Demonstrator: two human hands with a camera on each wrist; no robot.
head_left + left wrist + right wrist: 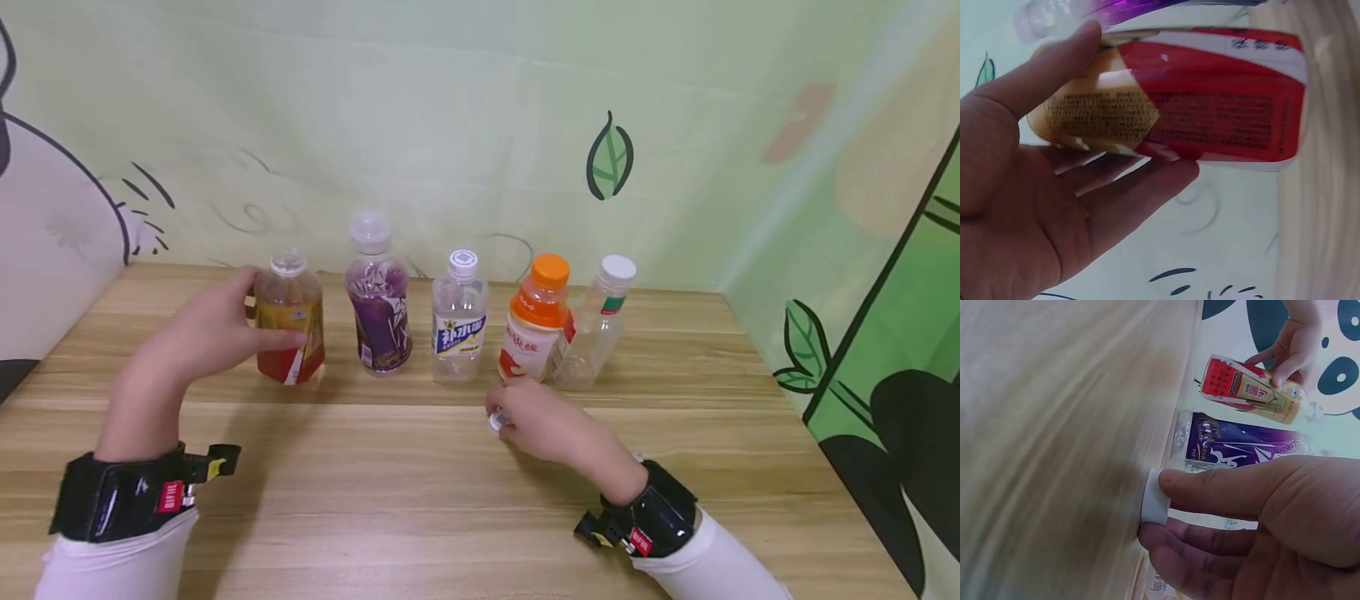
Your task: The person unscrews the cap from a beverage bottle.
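In the head view my left hand point(197, 335) holds a clear drink bottle point(289, 367) with a red and gold label, upright at the left of the row. Its thumb lies along one side and its fingers on the other, as the left wrist view shows on the label point(1210, 119). That bottle's neck point(288, 262) bears no cap. On the tabletop in front of the orange-capped bottle, my right hand point(551, 421) pinches a white bottle cap point(1155, 497) between thumb and fingers. The cap's rim rests on or just above the wood.
Between the hands stand a purple-labelled bottle point(381, 321) and a clear bottle with a blue-and-white label point(459, 333). Behind the right hand are an orange-capped bottle point(531, 329) and a clear white-capped bottle point(596, 342). A printed cloth point(465, 125) hangs behind the wooden table point(360, 517).
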